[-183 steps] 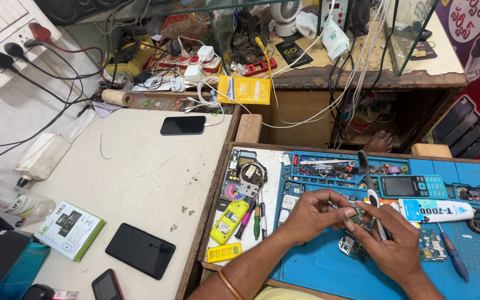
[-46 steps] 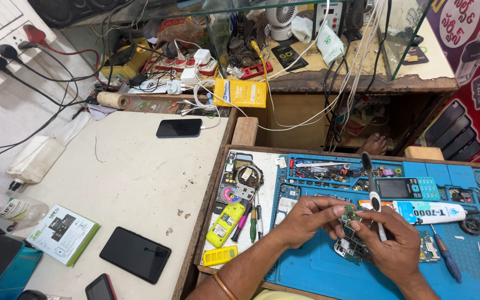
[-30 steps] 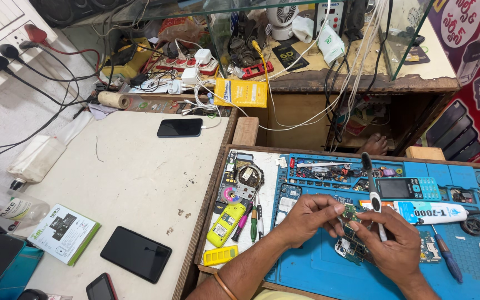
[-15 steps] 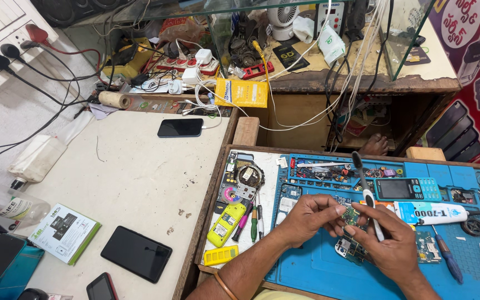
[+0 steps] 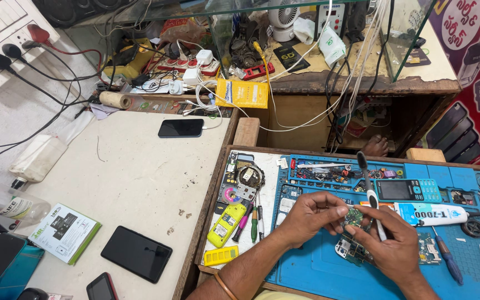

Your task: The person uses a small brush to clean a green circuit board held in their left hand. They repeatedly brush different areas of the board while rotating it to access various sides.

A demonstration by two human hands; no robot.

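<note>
Down in the lower right of the frame, a shallow wooden tray [image 5: 249, 132] holds a blue repair mat [image 5: 318, 272], a yellow phone shell [image 5: 226, 225], a few small screwdrivers [image 5: 253, 222], a teal keypad phone [image 5: 408, 190] and a white glue tube [image 5: 431, 213]. Over the mat, the left hand [image 5: 309, 216] pinches a small green circuit board [image 5: 354, 217] between its fingers. The board is tiny, dotted with metal parts, and partly hidden. The right hand [image 5: 391, 243] grips a white, dark-bristled brush [image 5: 370, 193], also touching the board.
</note>
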